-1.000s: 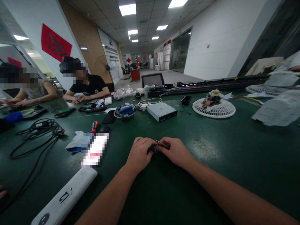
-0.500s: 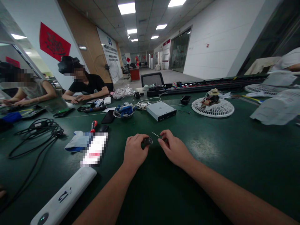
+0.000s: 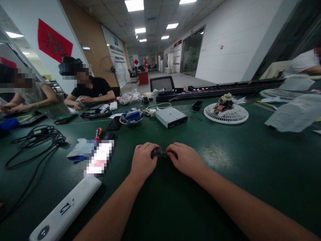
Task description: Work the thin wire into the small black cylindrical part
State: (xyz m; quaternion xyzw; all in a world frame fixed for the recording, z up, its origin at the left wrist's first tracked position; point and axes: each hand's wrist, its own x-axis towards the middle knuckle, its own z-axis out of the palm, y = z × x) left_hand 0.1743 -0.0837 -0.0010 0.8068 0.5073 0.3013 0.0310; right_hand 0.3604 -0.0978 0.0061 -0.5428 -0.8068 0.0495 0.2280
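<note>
In the head view my left hand point(image 3: 144, 160) is closed on a small dark cylindrical part point(image 3: 157, 152). Facing it, my right hand point(image 3: 184, 158) pinches a thin metal shaft point(image 3: 164, 153), whose dark end is mostly hidden by the fingers. The shaft's tip meets the open end of the cylinder; whether it is inside cannot be made out. Both hands are just above the green table point(image 3: 170, 201). Beyond them lies a silver disc drive point(image 3: 171, 117).
To the left are a lit phone point(image 3: 100, 157), a white long device point(image 3: 66, 207), a red-handled tool point(image 3: 98, 133) and coiled black cable point(image 3: 43, 134). Further back stand a bowl point(image 3: 131, 119) and a white fan grille point(image 3: 225, 114). Two people sit at the far left.
My right hand has turned and moved slightly left, bringing the shaft level and up to the cylinder. My left hand keeps its hold. The camera view has shifted slightly.
</note>
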